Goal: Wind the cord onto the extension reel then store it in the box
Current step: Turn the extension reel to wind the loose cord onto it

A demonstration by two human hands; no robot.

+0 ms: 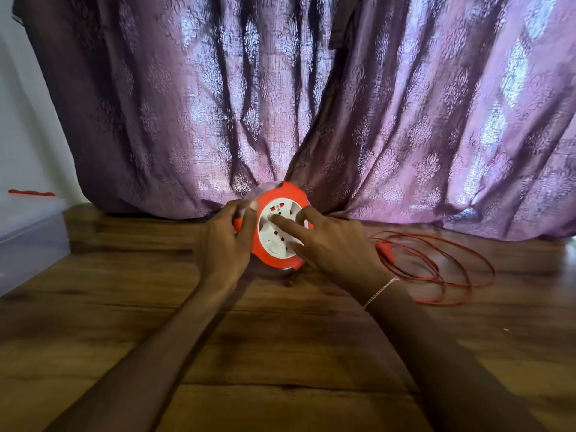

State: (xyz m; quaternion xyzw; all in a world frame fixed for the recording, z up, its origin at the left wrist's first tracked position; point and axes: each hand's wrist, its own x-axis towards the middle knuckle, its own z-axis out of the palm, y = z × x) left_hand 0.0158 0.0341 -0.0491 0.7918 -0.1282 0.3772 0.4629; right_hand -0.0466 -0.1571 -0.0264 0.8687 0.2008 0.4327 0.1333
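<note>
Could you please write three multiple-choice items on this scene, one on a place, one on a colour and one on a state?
1. Where does the loose cord lie?
A. right of the reel
B. in the box
C. over the curtain

2. What colour is the reel rim?
A. blue
B. orange-red
C. green

3. How is the reel held?
A. untouched
B. one hand only
C. both hands on it

Answers: 1 A, red loops spread on the floor beside the right hand. 2 B, orange-red ring around a white face. 3 C, the left hand grips the rim, right fingers press the face.
</note>
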